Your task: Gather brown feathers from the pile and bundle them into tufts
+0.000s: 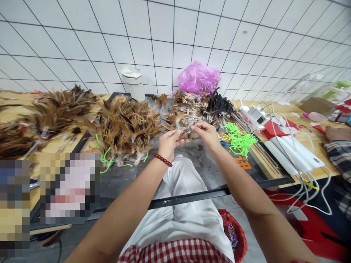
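My left hand [169,143], with a dark red bead bracelet on the wrist, has its thumb and fingertips pinched together. Close by on its right, my right hand [207,136] also pinches, thumb against forefinger. Whatever sits between the fingertips blends into the brown and whitish feathers behind, so I cannot make it out. Just beyond both hands lies a pile of short fluffy feathers [178,118]. Left of them is a big heap of brown feather bunches [126,124], some tied with green cord. A tangle of bright green cords [238,139] lies right of my right hand.
A white lidded cup [133,82], a pink plastic bag [199,78] and black feathers [219,106] stand along the tiled wall. White power strips [294,155] with cables lie to the right, near another person's sleeve [338,155]. A red basket [242,237] stands below the table edge.
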A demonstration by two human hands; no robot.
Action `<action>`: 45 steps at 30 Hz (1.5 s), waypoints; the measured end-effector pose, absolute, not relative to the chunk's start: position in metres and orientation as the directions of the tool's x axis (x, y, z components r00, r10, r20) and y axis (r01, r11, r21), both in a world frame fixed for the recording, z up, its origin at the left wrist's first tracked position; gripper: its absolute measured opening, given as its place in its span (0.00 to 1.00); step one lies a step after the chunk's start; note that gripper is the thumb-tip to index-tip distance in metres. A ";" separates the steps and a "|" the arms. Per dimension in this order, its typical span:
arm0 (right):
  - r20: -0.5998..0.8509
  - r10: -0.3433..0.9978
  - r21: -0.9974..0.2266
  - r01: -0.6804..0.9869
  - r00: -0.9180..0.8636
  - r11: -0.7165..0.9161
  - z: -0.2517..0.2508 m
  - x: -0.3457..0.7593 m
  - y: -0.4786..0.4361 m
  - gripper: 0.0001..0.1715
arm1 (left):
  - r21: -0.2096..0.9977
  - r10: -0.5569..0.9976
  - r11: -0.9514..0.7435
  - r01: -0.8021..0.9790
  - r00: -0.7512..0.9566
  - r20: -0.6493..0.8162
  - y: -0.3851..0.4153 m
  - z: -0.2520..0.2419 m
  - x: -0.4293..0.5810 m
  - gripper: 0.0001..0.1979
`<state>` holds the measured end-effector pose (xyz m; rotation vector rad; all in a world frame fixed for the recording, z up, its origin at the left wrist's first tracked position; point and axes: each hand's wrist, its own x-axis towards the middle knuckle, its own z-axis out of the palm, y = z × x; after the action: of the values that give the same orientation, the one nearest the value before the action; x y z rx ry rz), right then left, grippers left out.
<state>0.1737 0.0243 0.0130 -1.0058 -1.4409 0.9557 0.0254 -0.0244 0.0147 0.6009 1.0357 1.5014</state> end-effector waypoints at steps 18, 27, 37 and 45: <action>0.345 0.924 -0.939 -0.051 -0.167 0.341 0.017 0.175 0.022 0.15 | 0.825 0.960 0.261 -0.502 0.044 -0.277 -0.027 0.018 0.023 0.04; 0.400 0.871 -0.904 0.033 -0.284 0.426 0.008 0.166 0.015 0.16 | 0.793 0.935 0.353 -0.497 0.215 -0.281 -0.027 0.015 0.022 0.05; 0.498 0.760 -0.714 0.300 -0.417 0.633 0.014 0.177 0.015 0.12 | 0.674 0.967 0.221 -0.705 0.068 -0.245 -0.020 0.011 0.018 0.02; 0.600 0.629 -0.500 0.382 -0.494 0.777 0.008 0.167 0.007 0.09 | 0.632 0.969 0.233 -0.739 0.119 -0.217 -0.020 0.009 0.018 0.01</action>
<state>0.1668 0.0069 0.0076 -0.7494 -2.1470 0.3839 0.0178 -0.0195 0.0090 0.4171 0.6716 1.3022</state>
